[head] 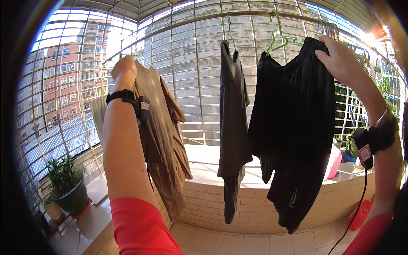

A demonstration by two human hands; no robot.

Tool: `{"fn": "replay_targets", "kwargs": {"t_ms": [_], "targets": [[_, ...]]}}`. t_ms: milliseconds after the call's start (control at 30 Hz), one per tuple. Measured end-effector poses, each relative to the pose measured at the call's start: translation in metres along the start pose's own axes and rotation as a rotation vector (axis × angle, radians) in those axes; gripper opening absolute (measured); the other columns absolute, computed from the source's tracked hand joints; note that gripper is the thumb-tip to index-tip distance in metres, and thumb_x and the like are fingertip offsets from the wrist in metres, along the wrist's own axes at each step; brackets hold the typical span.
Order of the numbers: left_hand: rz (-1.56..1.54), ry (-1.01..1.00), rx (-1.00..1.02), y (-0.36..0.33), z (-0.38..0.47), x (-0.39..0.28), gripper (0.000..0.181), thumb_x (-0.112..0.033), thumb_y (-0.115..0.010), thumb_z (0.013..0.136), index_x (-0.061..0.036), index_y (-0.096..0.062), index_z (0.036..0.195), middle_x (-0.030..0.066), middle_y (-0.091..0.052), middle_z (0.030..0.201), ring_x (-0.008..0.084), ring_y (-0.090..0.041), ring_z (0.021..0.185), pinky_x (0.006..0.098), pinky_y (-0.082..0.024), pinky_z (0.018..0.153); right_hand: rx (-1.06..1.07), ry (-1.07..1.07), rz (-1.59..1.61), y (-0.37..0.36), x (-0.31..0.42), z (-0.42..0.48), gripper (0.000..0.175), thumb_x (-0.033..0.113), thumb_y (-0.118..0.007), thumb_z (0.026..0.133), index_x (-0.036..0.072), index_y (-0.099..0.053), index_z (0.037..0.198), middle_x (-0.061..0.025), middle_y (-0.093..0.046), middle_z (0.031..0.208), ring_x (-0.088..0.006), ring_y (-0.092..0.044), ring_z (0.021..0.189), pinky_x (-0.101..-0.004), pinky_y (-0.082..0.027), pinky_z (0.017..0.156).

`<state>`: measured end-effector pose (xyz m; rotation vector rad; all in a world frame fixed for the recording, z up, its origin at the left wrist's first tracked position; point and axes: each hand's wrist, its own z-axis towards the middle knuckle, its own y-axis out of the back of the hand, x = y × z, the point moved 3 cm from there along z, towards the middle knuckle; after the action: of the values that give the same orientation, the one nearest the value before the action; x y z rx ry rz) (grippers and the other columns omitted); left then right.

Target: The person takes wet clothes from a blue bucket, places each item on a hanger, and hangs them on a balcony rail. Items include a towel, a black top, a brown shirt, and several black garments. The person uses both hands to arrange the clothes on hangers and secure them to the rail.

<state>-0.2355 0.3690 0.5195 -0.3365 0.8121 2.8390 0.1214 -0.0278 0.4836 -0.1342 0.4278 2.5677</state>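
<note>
My left hand [124,69] is raised and curled at the shoulder of a tan short-sleeved shirt [159,127]; the back of the hand hides the fingertips and any hanger there. My right hand [339,60] pinches the waistband of a pair of black trousers [293,114] at its right corner. The other side of that waistband is attached to a light green plastic hanger [277,41]. Between my hands a dark grey shirt [233,121] hangs edge-on from a thin green hanger [230,30].
A hanging rod [197,19] crosses above, with several hangers [330,28] bunched at its right. Behind stands a metal window grille [197,79] over a tiled ledge [204,162]. A potted plant [71,194] is at left, a pink container [334,162] and red bucket [360,215] at right.
</note>
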Motion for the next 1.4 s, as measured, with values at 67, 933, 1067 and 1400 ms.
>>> {"fn": "replay_targets", "kwargs": {"t_ms": [67, 933, 1067, 1400], "targets": [[-0.009, 0.064, -0.005, -0.005, 0.009, 0.018, 0.028, -0.014, -0.046, 0.092, -0.0108, -0.06, 0.116, 0.0105, -0.061, 0.12, 0.0289, -0.059, 0.11, 0.0419, -0.052, 0.084, -0.015, 0.017, -0.01, -0.004, -0.003, -0.001, 0.042, 0.028, -0.054, 0.089, -0.004, -0.051, 0.116, -0.0268, -0.061, 0.102, -0.0402, -0.059, 0.098, -0.0443, -0.046, 0.086], [-0.497, -0.747, -0.07, 0.086, -0.105, -0.154, 0.025, -0.014, -0.05, 0.078, -0.0001, -0.067, 0.088, 0.026, -0.064, 0.088, 0.0407, -0.062, 0.087, 0.045, -0.049, 0.08, -0.194, -0.06, 0.22, -0.041, -0.011, 0.011, 0.037, 0.03, -0.054, 0.09, -0.006, -0.057, 0.081, -0.0274, -0.062, 0.075, -0.0432, -0.061, 0.073, -0.0487, -0.049, 0.068], [-0.541, -0.628, -0.097, 0.062, -0.094, -0.137, 0.022, -0.012, -0.051, 0.079, -0.0009, -0.066, 0.092, 0.0256, -0.064, 0.095, 0.0402, -0.061, 0.092, 0.0449, -0.048, 0.082, -0.301, -0.018, 0.283, -0.052, -0.003, 0.014, 0.031, 0.025, -0.056, 0.09, -0.004, -0.056, 0.079, -0.026, -0.061, 0.069, -0.0441, -0.06, 0.069, -0.0486, -0.049, 0.064], [-0.459, -0.553, -0.049, 0.035, -0.064, -0.116, 0.031, -0.011, -0.049, 0.082, 0.0001, -0.062, 0.108, 0.0235, -0.064, 0.103, 0.0374, -0.061, 0.098, 0.0406, -0.048, 0.086, -0.272, -0.043, 0.342, -0.075, 0.005, 0.027, 0.033, 0.026, -0.055, 0.089, -0.006, -0.056, 0.079, -0.0276, -0.061, 0.074, -0.0441, -0.06, 0.074, -0.0482, -0.048, 0.069]]}}
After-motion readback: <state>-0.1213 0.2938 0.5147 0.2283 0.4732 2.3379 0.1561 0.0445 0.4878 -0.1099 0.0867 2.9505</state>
